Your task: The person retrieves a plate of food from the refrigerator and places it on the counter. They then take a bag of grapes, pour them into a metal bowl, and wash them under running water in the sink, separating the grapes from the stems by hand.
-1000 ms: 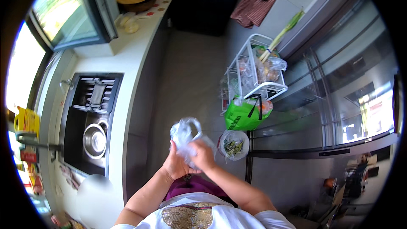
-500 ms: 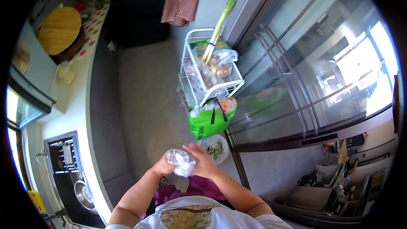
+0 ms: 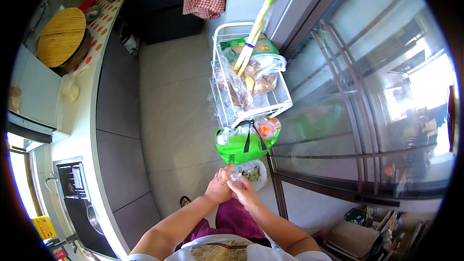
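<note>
My left hand and my right hand are close together in front of my body. Between them is a crumpled clear plastic bag, with the fingers of both hands closed on it. Just beyond my right hand stands a bin lined with a white bag, holding green vegetable scraps; my hands cover part of it. A bright green shopping bag with dark handles sits right behind, filled with plastic-wrapped things, one of them orange.
A white wire rack holds bagged produce and long green onions. Glass sliding doors run along the right. At left is a counter with a sink and a round wooden board. Cardboard lies lower right.
Both hands have moved right and slightly forward, closer together, toward the lined bin. The plastic bag, bunched up between them before, now shows less. The view has shifted a little.
</note>
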{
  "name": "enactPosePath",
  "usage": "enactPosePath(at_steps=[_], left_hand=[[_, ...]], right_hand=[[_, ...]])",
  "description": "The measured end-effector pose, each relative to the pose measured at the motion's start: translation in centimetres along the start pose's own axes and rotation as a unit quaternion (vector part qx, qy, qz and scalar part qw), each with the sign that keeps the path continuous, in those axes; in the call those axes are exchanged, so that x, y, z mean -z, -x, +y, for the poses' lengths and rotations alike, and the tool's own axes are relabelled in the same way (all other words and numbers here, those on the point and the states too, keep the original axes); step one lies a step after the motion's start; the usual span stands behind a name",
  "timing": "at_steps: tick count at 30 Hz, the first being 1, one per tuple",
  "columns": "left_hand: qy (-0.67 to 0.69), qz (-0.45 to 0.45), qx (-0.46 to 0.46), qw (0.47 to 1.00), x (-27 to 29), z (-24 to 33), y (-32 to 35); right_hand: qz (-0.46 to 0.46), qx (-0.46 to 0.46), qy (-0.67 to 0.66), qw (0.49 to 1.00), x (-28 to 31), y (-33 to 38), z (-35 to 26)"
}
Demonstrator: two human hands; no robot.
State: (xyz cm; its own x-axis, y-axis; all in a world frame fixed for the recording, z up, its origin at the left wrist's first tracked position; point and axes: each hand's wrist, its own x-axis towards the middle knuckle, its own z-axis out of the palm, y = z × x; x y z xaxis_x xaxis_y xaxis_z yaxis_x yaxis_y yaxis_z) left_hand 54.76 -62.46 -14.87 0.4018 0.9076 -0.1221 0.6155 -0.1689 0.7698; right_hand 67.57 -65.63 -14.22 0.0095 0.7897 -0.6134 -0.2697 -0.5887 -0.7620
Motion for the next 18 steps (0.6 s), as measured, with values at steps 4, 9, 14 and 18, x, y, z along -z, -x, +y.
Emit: enactPosePath(at_steps=[4,9,14,18], left_hand=[[0.525,-0.029,0.15,0.837,4.0,-4.5,-3.2],[0.206,0.152,0.328,0.909,-1.9,-13.8,-10.8],[-0.003,0.083,0.413,0.907,-7.1,-17.1,-16.9],[-0.01,0.009,0.404,0.914,-7.5,-18.4,-16.6]], right_hand=[[0.027,0.097,0.112,0.989,2.5,-6.9,-0.5],[0.132,0.415,0.382,0.815,-0.3,-18.3,-2.5],[0.105,0.319,0.612,0.716,-0.9,-24.9,1.2],[-0.023,0.195,0.733,0.652,1.1,-27.3,2.8]])
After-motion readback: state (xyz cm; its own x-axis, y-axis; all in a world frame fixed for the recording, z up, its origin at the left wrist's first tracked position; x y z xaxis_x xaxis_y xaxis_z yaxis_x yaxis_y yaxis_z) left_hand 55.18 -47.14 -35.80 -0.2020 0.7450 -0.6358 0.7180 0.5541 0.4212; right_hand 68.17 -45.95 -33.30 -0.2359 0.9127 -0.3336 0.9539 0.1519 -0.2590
